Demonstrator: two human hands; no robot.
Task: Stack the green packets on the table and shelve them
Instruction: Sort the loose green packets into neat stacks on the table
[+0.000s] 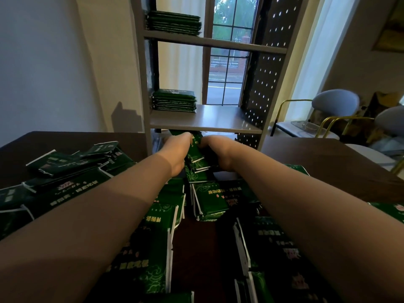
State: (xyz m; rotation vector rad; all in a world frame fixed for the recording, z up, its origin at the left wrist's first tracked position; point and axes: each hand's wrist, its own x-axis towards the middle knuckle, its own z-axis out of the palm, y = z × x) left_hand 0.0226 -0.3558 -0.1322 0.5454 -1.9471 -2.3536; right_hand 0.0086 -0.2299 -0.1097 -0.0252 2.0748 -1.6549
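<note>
Nearest me, loose green packets (153, 226) lie scattered across the dark table (306, 154), on both sides of my forearms. Further out, my left hand (177, 149) and right hand (218, 152) close around a small stack of packets (197, 159), fingers curled on its left and right edges. The stack sits squeezed between my palms, at the far edge of the table. Just beyond it stands the shelf unit (207, 119). One pile of packets (173, 100) rests on the left of its lower shelf. Another pile (173, 22) sits on the upper shelf, with a window (227, 68) behind.
</note>
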